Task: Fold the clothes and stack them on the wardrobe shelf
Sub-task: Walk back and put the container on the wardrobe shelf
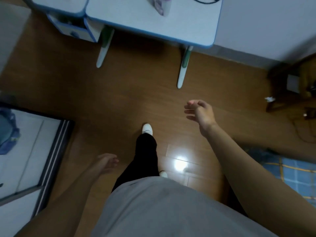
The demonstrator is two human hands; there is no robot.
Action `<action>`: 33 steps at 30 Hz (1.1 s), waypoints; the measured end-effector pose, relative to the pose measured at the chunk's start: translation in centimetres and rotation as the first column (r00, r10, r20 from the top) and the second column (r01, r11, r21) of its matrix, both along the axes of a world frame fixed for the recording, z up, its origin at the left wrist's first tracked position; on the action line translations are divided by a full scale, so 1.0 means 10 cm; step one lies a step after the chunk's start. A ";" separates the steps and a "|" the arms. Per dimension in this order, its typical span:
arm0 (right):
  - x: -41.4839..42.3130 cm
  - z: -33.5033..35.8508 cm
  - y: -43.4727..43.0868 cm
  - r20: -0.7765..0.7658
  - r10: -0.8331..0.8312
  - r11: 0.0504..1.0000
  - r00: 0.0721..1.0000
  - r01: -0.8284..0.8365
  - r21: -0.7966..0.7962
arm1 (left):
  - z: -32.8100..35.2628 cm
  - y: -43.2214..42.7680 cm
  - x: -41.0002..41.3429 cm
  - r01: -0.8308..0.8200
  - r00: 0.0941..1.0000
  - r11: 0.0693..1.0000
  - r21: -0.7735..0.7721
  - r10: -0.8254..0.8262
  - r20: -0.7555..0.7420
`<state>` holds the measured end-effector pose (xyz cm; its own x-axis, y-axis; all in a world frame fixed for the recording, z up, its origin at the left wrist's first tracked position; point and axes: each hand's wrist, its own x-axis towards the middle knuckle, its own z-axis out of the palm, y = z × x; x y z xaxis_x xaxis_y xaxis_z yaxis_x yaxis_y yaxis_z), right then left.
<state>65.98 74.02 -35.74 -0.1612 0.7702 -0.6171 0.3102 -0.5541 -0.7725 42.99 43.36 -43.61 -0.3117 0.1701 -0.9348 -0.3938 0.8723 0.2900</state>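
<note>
- The person stood over a brown wooden floor (130, 100) with one white shoe (147, 129) set forward, apparently walking between spots, not folding.
- The left hand (107, 164) hung low beside the hip, fingers loosely curled and holding nothing.
- The right hand (199, 113) was lifted further out in front, fingers spread and relaxed, also empty.
- No garment was in either hand. A bundle of blue fabric (7, 134) lay at the left edge, beyond a dark-framed sliding track (56, 151); blur made it impossible to say whether it was one of the clothes.
- A blue checked cloth (297, 175) covered a surface at the right edge, just beside the right forearm, probably bedding.
- No wardrobe shelf could be identified with certainty.
- A pale desk with a blue rim (153, 31) stood ahead, well apart from both hands.
- The step in hand looked like fetching the next garment. To do it well, the person should take one piece at a time by two corners or the shoulders, so it hangs flat.
- It should then be laid on a broad surface and smoothed before the first fold.
</note>
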 end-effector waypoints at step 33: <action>-2.63 -0.12 4.47 -0.034 0.109 0.991 0.993 -0.111 -0.077 | 0.52 7.28 -2.55 0.287 0.919 0.831 0.477 -0.098 -0.382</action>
<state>39.67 118.75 -36.96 -0.2614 0.6963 -0.6684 0.3503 -0.5769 -0.7379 17.49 116.18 -38.42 -0.4907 0.6842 -0.5396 -0.0327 0.6044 0.7960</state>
